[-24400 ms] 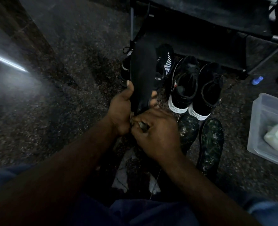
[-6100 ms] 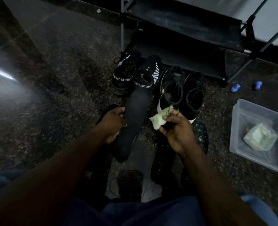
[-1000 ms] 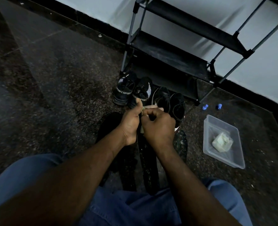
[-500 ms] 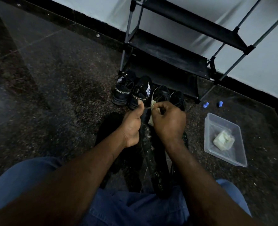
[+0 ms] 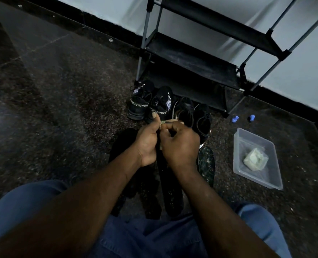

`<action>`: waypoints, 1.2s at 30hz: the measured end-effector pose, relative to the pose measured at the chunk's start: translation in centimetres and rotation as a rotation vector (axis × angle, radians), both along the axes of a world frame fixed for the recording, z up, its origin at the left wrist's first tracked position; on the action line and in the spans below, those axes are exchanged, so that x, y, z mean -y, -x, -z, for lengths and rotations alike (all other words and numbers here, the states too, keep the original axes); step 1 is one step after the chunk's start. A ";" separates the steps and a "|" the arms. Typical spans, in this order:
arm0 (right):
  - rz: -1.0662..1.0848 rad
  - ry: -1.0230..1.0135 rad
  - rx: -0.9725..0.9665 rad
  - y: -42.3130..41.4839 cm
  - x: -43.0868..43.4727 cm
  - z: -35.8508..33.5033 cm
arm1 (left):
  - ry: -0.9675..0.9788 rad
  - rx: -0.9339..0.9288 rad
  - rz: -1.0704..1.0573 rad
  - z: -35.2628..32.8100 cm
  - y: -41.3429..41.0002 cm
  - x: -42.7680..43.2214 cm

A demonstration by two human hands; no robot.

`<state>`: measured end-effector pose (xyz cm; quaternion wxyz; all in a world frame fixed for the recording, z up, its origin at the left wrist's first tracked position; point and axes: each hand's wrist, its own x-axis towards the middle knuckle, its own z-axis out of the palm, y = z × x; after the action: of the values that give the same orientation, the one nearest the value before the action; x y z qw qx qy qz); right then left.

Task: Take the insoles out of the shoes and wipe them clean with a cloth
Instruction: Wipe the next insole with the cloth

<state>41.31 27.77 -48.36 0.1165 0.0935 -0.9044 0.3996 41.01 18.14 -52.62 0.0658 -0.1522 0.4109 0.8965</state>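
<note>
The dark floor (image 5: 70, 108) is likely the hazard: anything dropped there could pick up grit and smear it back. It lies open leftward; the shoe rack (image 5: 201, 58) ahead and plastic tub (image 5: 257, 180) at right hem things in. The shoes (image 5: 139, 107) stand by the rack, insoles (image 5: 170, 192) flat nearer the knees; left hand (image 5: 147, 144) and right hand (image 5: 180, 144) each have the grip pinched on the cloth (image 5: 166, 122).

Four shoes (image 5: 161, 107) are standing in a row on the floor (image 5: 61, 108), just before the rack (image 5: 191, 60). The insoles (image 5: 171, 192) are lying nearer the person. To their right a tub (image 5: 251, 142) is holding a wad (image 5: 255, 159), with two caps (image 5: 235, 119) lying behind it.
</note>
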 end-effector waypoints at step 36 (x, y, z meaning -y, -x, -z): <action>-0.142 -0.075 -0.121 -1.8 -0.4 2.0 | -0.166 -0.019 0.022 0.4 0.8 1.2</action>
<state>43.07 28.16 -50.38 0.1387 0.1858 -0.9012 0.3661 40.23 16.96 -53.05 0.0840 -0.1331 0.3373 0.9282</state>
